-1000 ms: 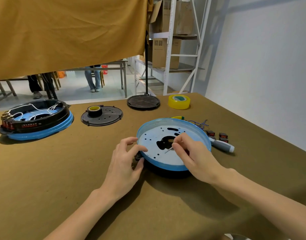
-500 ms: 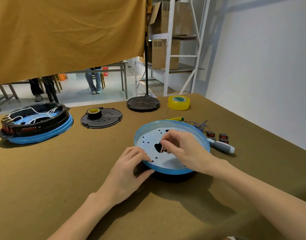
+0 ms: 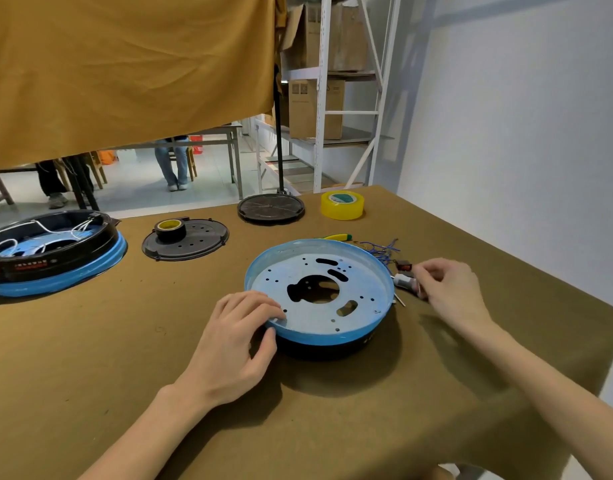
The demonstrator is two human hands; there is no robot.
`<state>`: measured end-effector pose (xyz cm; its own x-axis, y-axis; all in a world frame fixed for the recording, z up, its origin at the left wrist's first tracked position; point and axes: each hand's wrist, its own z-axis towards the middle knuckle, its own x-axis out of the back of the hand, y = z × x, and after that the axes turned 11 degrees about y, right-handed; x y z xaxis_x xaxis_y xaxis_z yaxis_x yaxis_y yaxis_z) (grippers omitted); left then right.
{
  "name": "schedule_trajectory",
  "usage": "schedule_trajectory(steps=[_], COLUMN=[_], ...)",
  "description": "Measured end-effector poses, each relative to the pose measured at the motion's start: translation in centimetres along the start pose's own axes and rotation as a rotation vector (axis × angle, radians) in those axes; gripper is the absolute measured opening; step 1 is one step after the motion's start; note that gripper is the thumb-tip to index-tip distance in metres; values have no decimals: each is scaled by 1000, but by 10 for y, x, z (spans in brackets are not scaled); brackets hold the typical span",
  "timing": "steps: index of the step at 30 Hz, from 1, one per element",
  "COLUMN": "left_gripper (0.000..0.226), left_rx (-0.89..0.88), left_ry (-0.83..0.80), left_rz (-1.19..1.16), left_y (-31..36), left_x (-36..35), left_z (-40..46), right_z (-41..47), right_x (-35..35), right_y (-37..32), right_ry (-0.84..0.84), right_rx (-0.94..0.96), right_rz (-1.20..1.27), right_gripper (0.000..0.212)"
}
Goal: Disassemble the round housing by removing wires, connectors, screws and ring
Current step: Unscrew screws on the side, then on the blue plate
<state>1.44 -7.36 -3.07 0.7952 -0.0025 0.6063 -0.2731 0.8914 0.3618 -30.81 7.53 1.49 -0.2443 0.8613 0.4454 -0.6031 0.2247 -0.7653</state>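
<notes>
The round housing (image 3: pixel 333 336) sits in the middle of the table, a pale blue perforated plate and blue rim above a black base. My left hand (image 3: pixel 235 344) grips its near-left rim, fingers on the plate and thumb against the outer wall. My right hand (image 3: pixel 447 289) is just right of the housing, fingers curled round the handle of a screwdriver (image 3: pixel 404 281) lying on the table; the tip pokes out beside the rim. Loose blue wires (image 3: pixel 383 249) and a small black-and-red connector (image 3: pixel 404 266) lie behind the screwdriver.
A second housing (image 3: pixel 55 258) with white wires stands at the far left. A black cover (image 3: pixel 194 245) carries a black tape roll (image 3: pixel 170 228). Behind are a round stand base (image 3: pixel 270 207), yellow tape (image 3: pixel 342 205) and yellow-green pliers (image 3: pixel 336 237). The table's right edge is close.
My right hand has left the inside of the housing plate, where it pinched a thin small part, and moved right onto the screwdriver. My left hand stays on the rim.
</notes>
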Motion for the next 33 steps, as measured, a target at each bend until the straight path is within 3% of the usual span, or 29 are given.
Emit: schedule_trajectory(steps=[7, 12, 17, 19, 21, 25, 30, 33], left_gripper=[22, 22, 23, 21, 22, 40, 45, 32], left_rx=[28, 31, 36, 18, -49, -109, 8, 121], left_ry=[48, 74, 96, 91, 73, 3, 27, 105], left_rz=[-2, 6, -13, -28, -29, -45, -148, -222], left_y=[0, 2, 3, 4, 7, 13, 4, -1], left_x=[-4, -5, -4, -1, 0, -4, 2, 5], left_z=[-2, -2, -1, 0, -1, 0, 9, 11], right_z=[-16, 1, 22, 21, 18, 11, 7, 10], right_x=[-3, -8, -16, -16, -15, -2, 11, 7], right_y=[28, 28, 33, 34, 33, 14, -35, -62], right_ry=[-152, 106, -172, -169, -102, 117, 326, 344], right_rx=[204, 349, 280, 307, 314, 230, 110, 62], right_rz=[-501, -573, -920, -922, -802, -222, 290, 522], right_gripper=[15, 13, 32, 32, 30, 20, 21, 22])
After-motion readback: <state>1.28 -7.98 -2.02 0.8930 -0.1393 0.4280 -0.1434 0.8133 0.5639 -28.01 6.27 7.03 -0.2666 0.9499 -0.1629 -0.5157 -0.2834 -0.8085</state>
